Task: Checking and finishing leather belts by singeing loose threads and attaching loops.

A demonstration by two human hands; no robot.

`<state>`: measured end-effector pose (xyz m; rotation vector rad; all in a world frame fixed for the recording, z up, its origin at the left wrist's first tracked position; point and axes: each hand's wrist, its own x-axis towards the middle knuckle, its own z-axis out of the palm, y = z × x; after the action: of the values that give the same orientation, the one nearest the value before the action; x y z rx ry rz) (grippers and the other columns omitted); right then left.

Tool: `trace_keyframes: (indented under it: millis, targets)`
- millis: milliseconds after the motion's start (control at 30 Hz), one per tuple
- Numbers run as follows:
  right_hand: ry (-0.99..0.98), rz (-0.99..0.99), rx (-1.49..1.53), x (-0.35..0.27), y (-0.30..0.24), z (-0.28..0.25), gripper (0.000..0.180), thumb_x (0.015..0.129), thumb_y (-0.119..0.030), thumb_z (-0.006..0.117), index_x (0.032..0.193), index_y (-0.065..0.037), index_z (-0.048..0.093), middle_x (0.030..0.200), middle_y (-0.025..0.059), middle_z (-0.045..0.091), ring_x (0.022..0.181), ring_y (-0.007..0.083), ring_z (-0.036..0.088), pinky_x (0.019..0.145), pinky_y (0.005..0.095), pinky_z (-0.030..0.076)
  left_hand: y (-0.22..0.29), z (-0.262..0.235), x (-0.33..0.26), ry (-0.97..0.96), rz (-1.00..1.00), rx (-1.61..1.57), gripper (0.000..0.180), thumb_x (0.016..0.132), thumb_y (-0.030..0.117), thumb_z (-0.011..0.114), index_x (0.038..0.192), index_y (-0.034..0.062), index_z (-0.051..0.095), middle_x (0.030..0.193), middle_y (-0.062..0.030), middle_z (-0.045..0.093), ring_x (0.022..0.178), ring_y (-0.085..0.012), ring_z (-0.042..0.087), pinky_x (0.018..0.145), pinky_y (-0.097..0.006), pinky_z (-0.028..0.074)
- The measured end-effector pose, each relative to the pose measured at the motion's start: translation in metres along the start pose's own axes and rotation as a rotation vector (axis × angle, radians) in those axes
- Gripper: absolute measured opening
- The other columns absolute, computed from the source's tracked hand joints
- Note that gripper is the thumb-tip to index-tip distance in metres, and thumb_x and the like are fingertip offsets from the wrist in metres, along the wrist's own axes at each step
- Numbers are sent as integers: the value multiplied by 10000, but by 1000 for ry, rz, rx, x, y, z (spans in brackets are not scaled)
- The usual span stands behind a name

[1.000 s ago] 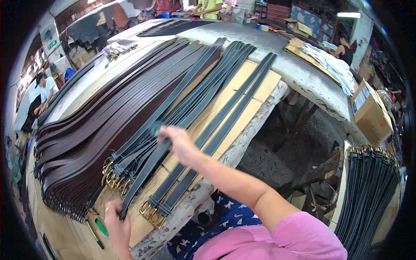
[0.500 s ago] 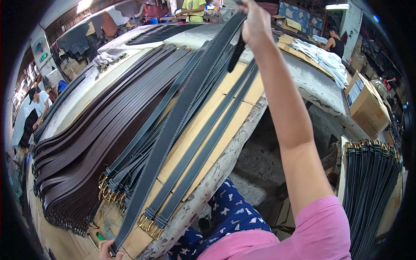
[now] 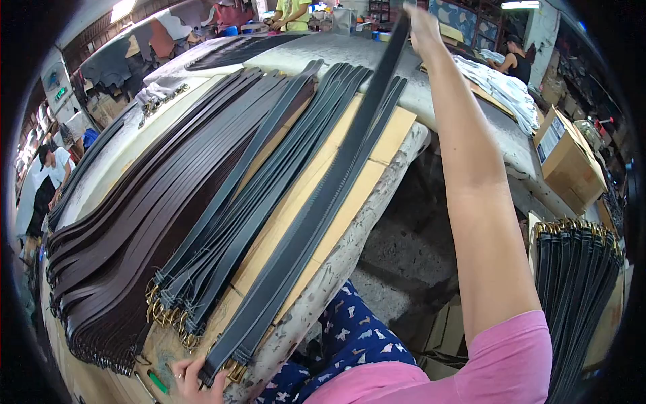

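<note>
A long black leather belt (image 3: 378, 87) with pale edge stitching is stretched slantwise from lower left to upper right. My right hand (image 3: 424, 32), arm extended, is closed on its far end, partly blurred. At the near end my left hand (image 3: 195, 381) has its fingers around the belt, next to gold buckles (image 3: 236, 371). Beneath the held belt, black belts lie on a cardboard sheet (image 3: 393, 124) and are mostly covered by it. To their left is a pile of dark belts (image 3: 269, 198) with gold buckles (image 3: 168, 316) at the near end.
Dark brown straps (image 3: 134, 242) fill the table's left. A green-handled tool (image 3: 158, 382) lies by my left hand. On the right are a cardboard box (image 3: 568, 161) and a hanging bunch of black belts (image 3: 579, 289). Other people work at the left, back and right.
The held belt has come down and right, over the belts on the cardboard. My right hand moved right, and my left hand moved slightly right and up, to beside the buckles.
</note>
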<state>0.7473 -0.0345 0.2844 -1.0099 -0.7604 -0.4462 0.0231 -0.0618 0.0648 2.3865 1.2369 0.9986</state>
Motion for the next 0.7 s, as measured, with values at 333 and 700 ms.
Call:
trace_keyframes:
  millis: [333,700]
  targets:
    - [-1049,1038,-45,-221,-22,-90,292,815,-137,726,1047,21,646,790,76,679,673,126,653,641,257,545,15,41,19,-237,-209,-69,390,590,57,819,937,-36,665,852,-97,499,816,-249,510,735,-323,423]
    - [-1010,1215,-179,-273,-2,-159,160,786,-111,746,822,-62,598,685,30,639,464,64,570,467,215,506,16,53,17,-289,-149,-20,540,570,61,826,1061,-35,623,953,-109,467,907,-257,501,788,-353,424]
